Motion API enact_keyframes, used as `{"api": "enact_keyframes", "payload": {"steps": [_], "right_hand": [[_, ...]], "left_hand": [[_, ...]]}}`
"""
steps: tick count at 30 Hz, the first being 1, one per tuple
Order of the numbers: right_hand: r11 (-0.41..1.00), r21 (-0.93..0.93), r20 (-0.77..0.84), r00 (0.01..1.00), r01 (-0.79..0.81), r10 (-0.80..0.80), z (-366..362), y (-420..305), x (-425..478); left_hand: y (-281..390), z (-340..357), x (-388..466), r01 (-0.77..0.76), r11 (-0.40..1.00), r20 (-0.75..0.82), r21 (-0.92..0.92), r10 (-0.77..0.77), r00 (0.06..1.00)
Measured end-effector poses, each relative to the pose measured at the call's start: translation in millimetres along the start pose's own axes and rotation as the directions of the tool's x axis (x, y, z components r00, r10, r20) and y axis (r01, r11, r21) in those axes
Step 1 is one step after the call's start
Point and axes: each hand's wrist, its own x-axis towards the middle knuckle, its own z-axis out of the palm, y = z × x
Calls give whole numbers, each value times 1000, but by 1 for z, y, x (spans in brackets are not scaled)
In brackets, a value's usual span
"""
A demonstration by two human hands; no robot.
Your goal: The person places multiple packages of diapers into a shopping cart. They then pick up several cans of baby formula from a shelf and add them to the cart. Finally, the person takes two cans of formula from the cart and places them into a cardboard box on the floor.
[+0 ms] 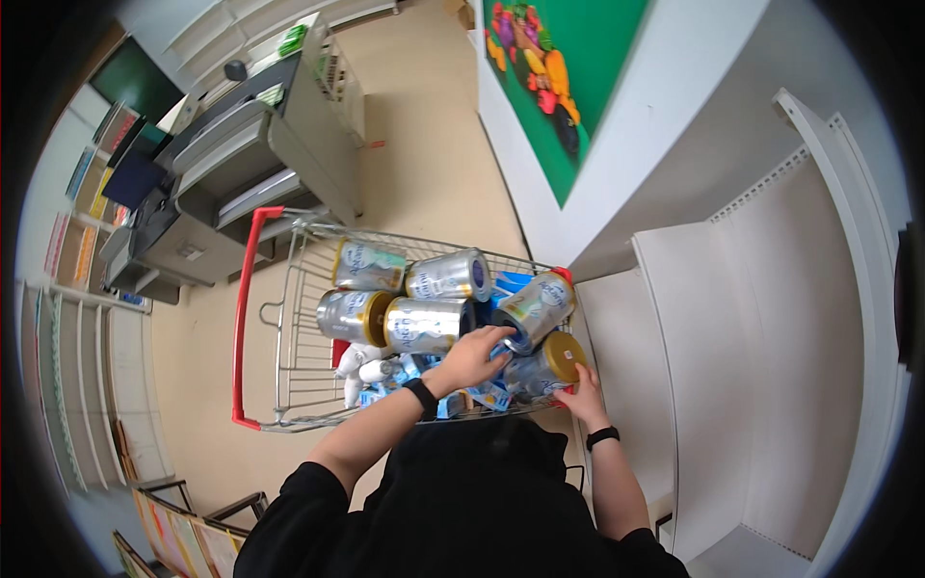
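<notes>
A metal shopping cart (285,347) with a red handle (248,311) stands before me, loaded with several silver Aptamil formula cans. My right hand (584,399) grips the gold-lidded end of a can (538,368) in the near right corner. Over the middle of the load reaches my left hand (473,357), its fingertips at the dark base of another tilted can (536,311); whether it grips anything is unclear. Further cans (430,325) lie on their sides to the left. Beneath them are white bottles (361,368) and small blue-and-white cartons (452,404), partly hidden.
To the right rises a white shelving unit (759,361), close beside the cart. A white partition with a green vegetable poster (578,87) stands ahead. At the far left is a grey checkout counter (311,123), with wall shelves (79,238) behind it.
</notes>
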Motion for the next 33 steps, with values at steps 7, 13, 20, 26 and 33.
{"api": "enact_keyframes", "payload": {"steps": [7,13,20,26,33], "right_hand": [[998,57,-224,974,40,-26,9,-16,7],[994,113,-525,850,6,54,20,-54,-31],[990,26,-769,630,-137,107,27,-70,-186],[793,525,-806,121,-308,580,67,-47,-392],[548,792,-611,-355,-271,708,171,-53,-524]], "left_hand": [[-51,-142,-93,266,961,-428,72,-211,879],[-48,-134,-91,122,985,-265,120,-87,960],[13,1,-34,-233,956,210,-180,269,940],[108,111,-39,-476,804,529,-356,593,607],[175,208,-113,-505,703,726,-501,659,197]]}}
